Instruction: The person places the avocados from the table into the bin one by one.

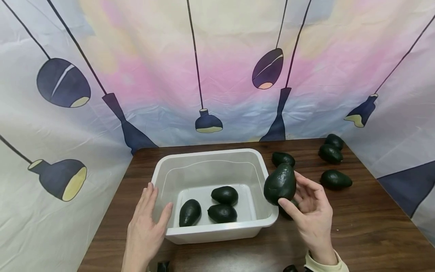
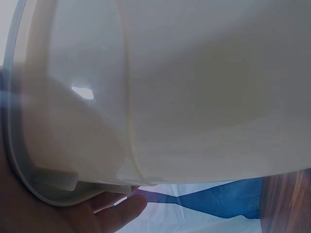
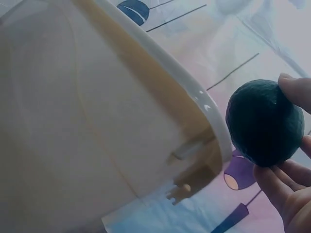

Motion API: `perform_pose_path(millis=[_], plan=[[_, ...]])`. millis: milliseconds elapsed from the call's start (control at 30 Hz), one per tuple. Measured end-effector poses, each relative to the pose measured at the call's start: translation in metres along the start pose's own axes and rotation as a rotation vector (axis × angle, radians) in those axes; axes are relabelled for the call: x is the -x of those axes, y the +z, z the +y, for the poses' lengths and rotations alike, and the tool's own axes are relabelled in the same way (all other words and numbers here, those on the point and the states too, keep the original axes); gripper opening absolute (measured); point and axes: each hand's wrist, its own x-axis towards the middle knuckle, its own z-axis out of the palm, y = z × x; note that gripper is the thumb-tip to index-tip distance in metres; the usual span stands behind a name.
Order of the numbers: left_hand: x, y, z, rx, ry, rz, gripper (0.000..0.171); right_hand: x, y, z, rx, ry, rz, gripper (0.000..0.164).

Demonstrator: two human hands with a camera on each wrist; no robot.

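Between the thumb and fingers of my right hand (image 1: 314, 211) is a dark green avocado (image 1: 280, 184), held just above the right rim of a white plastic tub (image 1: 210, 229). In the right wrist view the same avocado (image 3: 265, 123) shows beside the tub's rim. My left hand (image 1: 147, 223) rests on the tub's left front corner, fingers along the outer side and thumb near the rim. The left wrist view has the tub's outer wall (image 2: 204, 97) with the fingers (image 2: 121, 213) under its lip. Inside the tub lie three avocados (image 1: 222, 213) on the floor.
Right of the tub, an avocado (image 1: 283, 158) lies behind the held one, and another is partly hidden below it. Three more avocados (image 1: 335, 179) sit toward the table's right edge. A dark object (image 1: 290, 268) shows at the bottom edge. A printed cloth (image 1: 231, 75) hangs behind the wooden table (image 1: 360, 234).
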Motion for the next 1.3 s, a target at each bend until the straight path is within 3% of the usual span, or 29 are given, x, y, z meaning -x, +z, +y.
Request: perform_pose_path(millis=[300, 567, 1000, 1167, 1300], plan=[[0.000, 0.001, 0.000, -0.001, 0.006, 0.006, 0.067, 0.002, 0.007, 0.001, 0.044, 0.006, -0.043, 0.067], [0.000, 0.001, 0.000, 0.005, 0.006, 0.004, 0.067, 0.003, 0.012, 0.000, 0.217, 0.031, -0.165, 0.061], [0.000, 0.000, 0.000, 0.009, 0.001, -0.002, 0.067, 0.003, 0.002, -0.003, 0.226, 0.000, -0.110, 0.044], [0.000, 0.000, 0.000, 0.007, 0.002, 0.000, 0.067, 0.001, -0.007, -0.003, 0.378, 0.031, -0.060, 0.045], [0.000, -0.001, 0.001, 0.005, -0.003, -0.006, 0.067, -0.001, -0.021, 0.001, 0.609, 0.126, 0.015, 0.046]])
